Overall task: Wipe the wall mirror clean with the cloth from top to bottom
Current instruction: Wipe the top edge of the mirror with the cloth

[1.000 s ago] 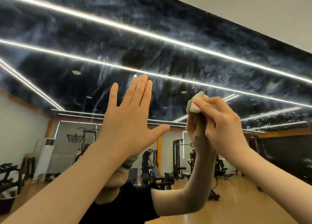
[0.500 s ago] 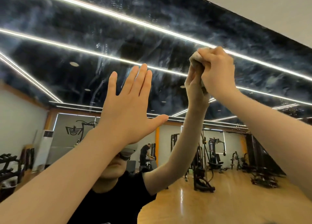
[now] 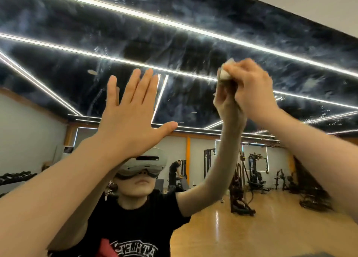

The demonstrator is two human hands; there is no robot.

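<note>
The wall mirror (image 3: 193, 49) fills nearly the whole view and carries pale smears and streaks across its upper part. My left hand (image 3: 129, 117) lies flat against the glass with fingers straight and spread, thumb out to the right. My right hand (image 3: 249, 90) grips a small bunched whitish cloth (image 3: 224, 73) and presses it to the mirror at upper right of centre. Only a corner of the cloth shows beyond my fingers. The reflection of my arms and hands meets them at the glass.
The mirror's top edge runs diagonally to the upper right, with bare pale wall (image 3: 310, 2) above it. Reflected in the glass are a gym room with weight machines (image 3: 257, 171), a wooden floor, a dumbbell rack at left, and another person in the distance (image 3: 175, 171).
My right hand with the cloth went up the glass, then came back down and a little right. My left hand stayed flat on the mirror. My head tilted lower.
</note>
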